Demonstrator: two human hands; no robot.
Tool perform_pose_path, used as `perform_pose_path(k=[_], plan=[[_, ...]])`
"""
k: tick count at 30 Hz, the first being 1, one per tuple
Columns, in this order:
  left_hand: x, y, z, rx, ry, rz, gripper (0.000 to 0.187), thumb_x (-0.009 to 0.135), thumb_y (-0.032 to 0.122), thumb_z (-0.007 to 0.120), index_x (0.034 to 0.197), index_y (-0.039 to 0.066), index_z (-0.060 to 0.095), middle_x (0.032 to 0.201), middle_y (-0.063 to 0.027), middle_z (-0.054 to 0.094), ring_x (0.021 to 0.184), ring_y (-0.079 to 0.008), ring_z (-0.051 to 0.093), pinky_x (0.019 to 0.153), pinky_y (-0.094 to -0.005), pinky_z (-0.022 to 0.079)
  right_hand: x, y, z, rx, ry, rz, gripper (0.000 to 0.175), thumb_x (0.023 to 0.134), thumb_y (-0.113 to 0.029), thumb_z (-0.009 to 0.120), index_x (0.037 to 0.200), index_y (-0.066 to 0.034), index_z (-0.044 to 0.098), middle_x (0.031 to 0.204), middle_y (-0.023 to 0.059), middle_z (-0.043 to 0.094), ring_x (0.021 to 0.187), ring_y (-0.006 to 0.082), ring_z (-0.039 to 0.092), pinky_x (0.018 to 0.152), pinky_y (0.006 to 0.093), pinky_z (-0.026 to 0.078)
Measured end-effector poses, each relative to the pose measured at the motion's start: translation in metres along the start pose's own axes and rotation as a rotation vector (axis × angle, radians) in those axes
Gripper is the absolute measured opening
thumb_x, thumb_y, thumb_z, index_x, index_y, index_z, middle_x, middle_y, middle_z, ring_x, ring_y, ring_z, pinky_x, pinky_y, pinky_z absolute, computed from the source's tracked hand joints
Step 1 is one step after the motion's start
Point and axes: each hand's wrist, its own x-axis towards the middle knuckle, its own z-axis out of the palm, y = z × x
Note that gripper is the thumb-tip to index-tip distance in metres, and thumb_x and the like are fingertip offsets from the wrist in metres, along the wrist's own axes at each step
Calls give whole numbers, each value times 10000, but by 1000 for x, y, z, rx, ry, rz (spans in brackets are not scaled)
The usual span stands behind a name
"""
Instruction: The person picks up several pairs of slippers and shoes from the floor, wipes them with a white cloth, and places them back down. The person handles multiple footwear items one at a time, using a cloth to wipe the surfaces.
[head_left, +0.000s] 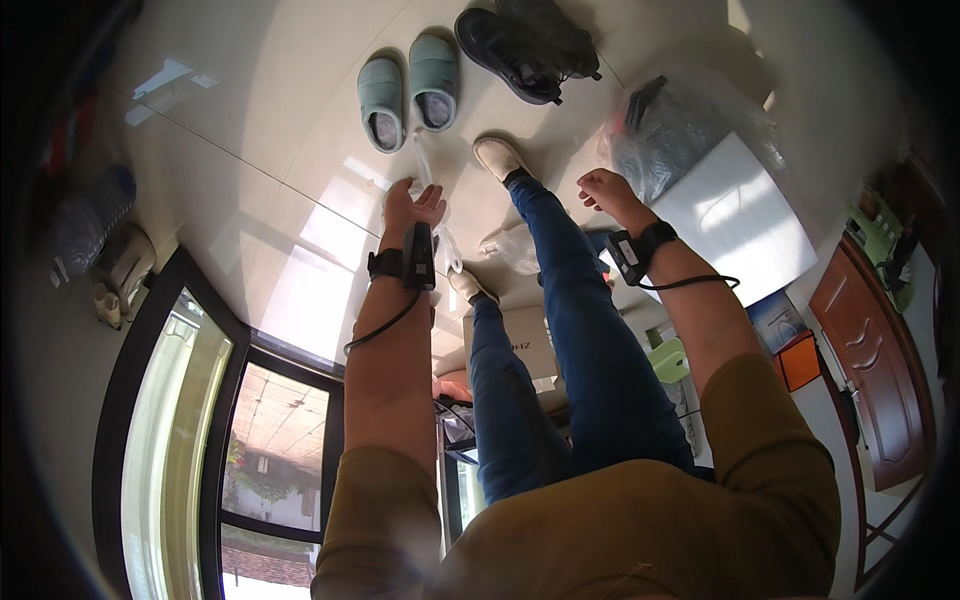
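My left hand (414, 208) is palm up with its fingers apart, over the tiled floor. Thin translucent plastic (423, 161) shows behind and beside it, with a looped white strip (449, 251) below; whether the plastic touches the hand is unclear. My right hand (606, 192) has its fingers loosely curled, nothing visible in it, left of a clear plastic bag (664, 142) with dark contents. Both wrists wear a strapped black device with a cable. Green slippers (433, 79) and black shoes (514, 56) stand at the top. Another crumpled plastic bag (514, 249) lies between my feet.
A white panel-like surface (739, 217) is beside my right forearm. Behind my legs sits a cardboard box (506, 341), with a green plastic container (669, 360) to its right. A dark-framed glass door (236, 420) stands at lower left, a brown door (870, 360) at right.
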Motion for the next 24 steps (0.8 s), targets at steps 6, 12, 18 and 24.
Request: perform_pose_path(k=[6, 12, 18, 24], plan=[[-24, -6, -68, 72, 55, 59, 548, 870, 219, 481, 1317, 37, 222, 1266, -158, 437, 1211, -290, 426, 1000, -447, 301, -50, 14, 19, 63, 21, -98, 220, 857, -240, 540, 964, -54, 588, 793, 37, 631, 663, 107, 589, 578, 229, 454], [-105, -5, -188, 64, -17, 208, 708, 868, 176, 470, 1392, 115, -3, 1317, -179, 403, 1158, -348, 475, 946, -494, 365, -169, 124, 39, 204, 192, -156, 204, 847, -210, 543, 890, -18, 599, 755, 57, 628, 640, 139, 604, 565, 249, 486], [-186, 20, -386, -38, -151, 150, 379, 895, 243, 405, 1216, 42, 400, 1118, -137, 586, 1016, -284, 586, 825, -428, 492, -341, 328, 103, 114, 187, 184, 150, 818, -124, 518, 790, -7, 607, 671, 116, 608, 552, 213, 617, 493, 275, 507], [-243, 79, -473, 429, -266, -140, 299, 903, 244, 386, 1022, 24, 550, 1096, -114, 605, 936, -222, 605, 813, -343, 507, -478, 448, 214, 664, 363, 259, 174, 801, -76, 516, 772, 76, 598, 677, 168, 617, 548, 248, 625, 490, 334, 526]])
